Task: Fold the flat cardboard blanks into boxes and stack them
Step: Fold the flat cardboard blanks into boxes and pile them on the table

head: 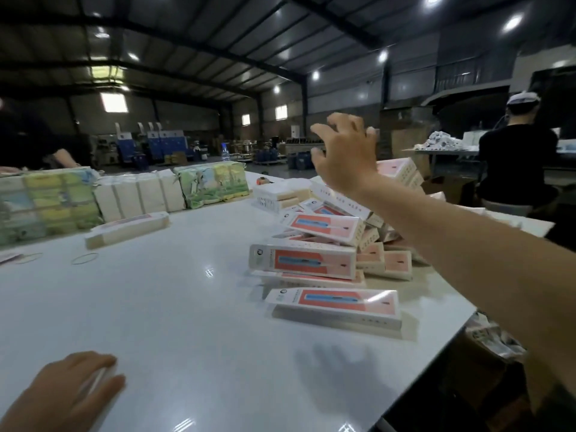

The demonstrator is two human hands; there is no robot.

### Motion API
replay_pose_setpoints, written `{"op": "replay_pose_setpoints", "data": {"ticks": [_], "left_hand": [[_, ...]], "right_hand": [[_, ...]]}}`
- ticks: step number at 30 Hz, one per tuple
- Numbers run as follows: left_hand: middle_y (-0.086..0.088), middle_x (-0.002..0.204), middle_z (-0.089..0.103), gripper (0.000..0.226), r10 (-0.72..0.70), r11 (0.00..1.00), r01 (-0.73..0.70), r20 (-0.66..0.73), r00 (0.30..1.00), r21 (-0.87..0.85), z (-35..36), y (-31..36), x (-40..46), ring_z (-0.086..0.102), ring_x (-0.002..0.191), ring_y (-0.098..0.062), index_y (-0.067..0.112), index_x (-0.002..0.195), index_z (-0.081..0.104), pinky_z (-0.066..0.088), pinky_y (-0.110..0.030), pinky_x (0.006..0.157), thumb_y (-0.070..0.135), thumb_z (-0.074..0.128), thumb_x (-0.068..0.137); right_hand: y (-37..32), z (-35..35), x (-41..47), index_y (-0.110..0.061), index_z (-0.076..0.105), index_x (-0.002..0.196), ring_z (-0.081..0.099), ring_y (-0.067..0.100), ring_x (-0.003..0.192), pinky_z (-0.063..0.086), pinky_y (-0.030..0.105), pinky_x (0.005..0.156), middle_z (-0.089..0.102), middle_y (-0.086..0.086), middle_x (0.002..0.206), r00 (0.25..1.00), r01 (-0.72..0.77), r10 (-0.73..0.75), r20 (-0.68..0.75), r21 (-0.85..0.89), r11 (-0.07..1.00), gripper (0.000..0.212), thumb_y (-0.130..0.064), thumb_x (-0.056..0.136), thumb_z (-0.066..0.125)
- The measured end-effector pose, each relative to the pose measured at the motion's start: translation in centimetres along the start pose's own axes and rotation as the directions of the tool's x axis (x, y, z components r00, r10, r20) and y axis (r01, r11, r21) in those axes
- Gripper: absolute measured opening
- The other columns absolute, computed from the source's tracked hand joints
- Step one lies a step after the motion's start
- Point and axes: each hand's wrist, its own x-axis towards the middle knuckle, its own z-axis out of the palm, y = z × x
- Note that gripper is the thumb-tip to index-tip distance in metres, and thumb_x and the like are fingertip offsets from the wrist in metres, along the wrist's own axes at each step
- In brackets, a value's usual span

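From my head camera, my right hand hangs in the air over the far end of the pile of pink boxes, fingers spread and loosely curved, holding nothing. The pile lies below and on my side of that hand, along the right edge of the white table. Most boxes in it run with their long axis across my view, left to right, tilted and overlapping. One box lies apart, just on my side of the pile, flat and also lying crosswise.

My left hand is well on my side of the pile and off to its left, pressed low on the table. A thin pale strip shows under its fingers; I cannot tell whether it is a blank or whether I am gripping it.

My right hand is clearly the nearer one to the pile, so I judge any reach there falls to it, coming down from above.

A flat bundle lies left of the pile, with wrapped packs beyond it.

The boxes carry a round logo and small print, too blurred to read.
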Motion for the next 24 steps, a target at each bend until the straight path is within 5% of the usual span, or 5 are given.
{"op": "replay_pose_setpoints", "data": {"ticks": [4,11,16,20,24], "left_hand": [[-0.008,0.102,0.068,0.042,-0.019,0.997,0.012,-0.086,0.996,-0.081,-1.4,2.3,-1.8,0.06,0.1,-0.029,0.012,0.095,0.073,0.044,-0.042,0.091,0.043,0.061,0.069],[0.008,0.119,0.059,0.026,0.001,0.996,-0.019,-0.204,0.979,-0.086,-1.6,3.6,-2.9,0.048,0.111,-0.012,0.022,0.114,0.062,0.036,-0.025,0.093,0.032,0.055,0.092],[0.01,0.124,0.056,0.032,-0.032,0.997,0.021,-0.144,0.989,-0.074,-1.5,3.8,-2.8,0.046,0.115,-0.012,0.027,0.117,0.061,0.036,-0.027,0.097,0.039,0.054,0.088],[0.005,0.125,0.058,0.037,-0.211,0.934,0.189,-0.04,0.977,-0.302,-5.2,1.1,-1.7,0.054,0.11,-0.013,0.024,0.119,0.061,0.043,-0.032,0.097,0.04,0.059,0.085],[-0.002,0.122,0.058,0.04,-0.485,0.874,0.471,-0.144,0.863,-0.119,-12.1,-7.1,-2.2,0.055,0.105,-0.021,0.018,0.117,0.058,0.046,-0.031,0.086,0.041,0.061,0.085]], "right_hand": [[-10.9,2.4,-6.1,-0.014,0.068,0.112,0.053,0.025,0.109,0.039,0.043,0.095,0.065,0.006,0.115,0.953,0.276,-0.304,0.017,0.369,0.887,0.028,-0.02,0.09,0.052],[-19.2,11.0,-18.5,-0.011,0.061,0.097,0.049,0.027,0.11,0.042,0.036,0.088,0.059,0.007,0.107,0.67,0.245,-0.47,0.575,0.427,0.87,0.025,-0.024,0.094,0.041],[-18.6,12.7,-19.5,-0.013,0.065,0.095,0.055,0.02,0.102,0.044,0.035,0.085,0.06,-0.001,0.099,0.699,0.221,-0.485,0.526,0.485,0.846,0.027,-0.026,0.095,0.041],[-18.9,12.3,-19.8,-0.018,0.071,0.103,0.057,0.016,0.107,0.044,0.03,0.089,0.065,-0.004,0.111,0.754,0.179,-0.45,0.478,0.51,0.841,0.025,-0.024,0.094,0.049],[-19.2,12.1,-19.7,-0.023,0.071,0.112,0.054,0.016,0.12,0.039,0.028,0.095,0.062,-0.008,0.124,0.75,0.157,-0.43,0.502,0.496,0.854,0.025,-0.021,0.092,0.058]]}}
